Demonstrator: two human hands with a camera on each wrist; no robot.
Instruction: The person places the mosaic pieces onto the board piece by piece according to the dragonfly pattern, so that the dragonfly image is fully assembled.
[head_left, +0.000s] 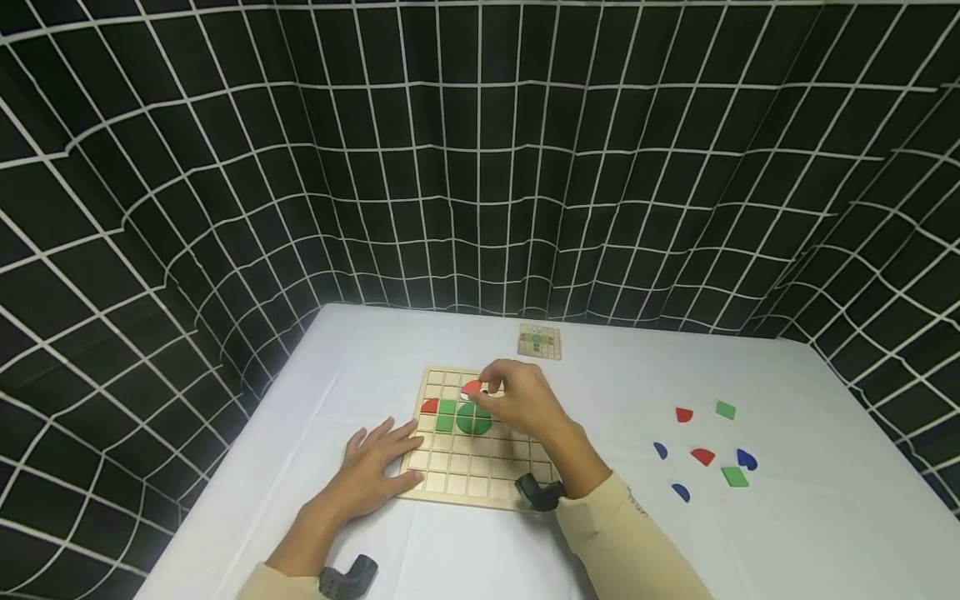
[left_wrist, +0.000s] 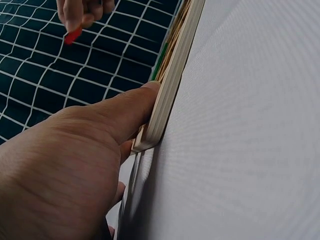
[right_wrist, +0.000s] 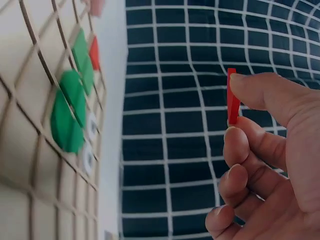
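My right hand (head_left: 525, 404) pinches a thin red piece (right_wrist: 232, 97) between thumb and forefinger, held in the air over the far part of a wooden grid board (head_left: 480, 463). On the board lie a rounded green shape (head_left: 474, 419), green squares (head_left: 445, 422), a red quarter-round piece (head_left: 430, 405) and two white eye-like discs (right_wrist: 91, 125), which the held piece and hand partly cover in the head view. My left hand (head_left: 367, 473) rests at the board's left edge with fingers spread, its thumb (left_wrist: 135, 105) touching the rim.
A small card with a printed grid picture (head_left: 539, 342) lies behind the board. To the right, loose pieces are scattered on the white tablecloth (head_left: 600, 533): red (head_left: 702, 457), green (head_left: 735, 477) and blue (head_left: 681, 492). A black gridded curtain (head_left: 480, 167) surrounds the table.
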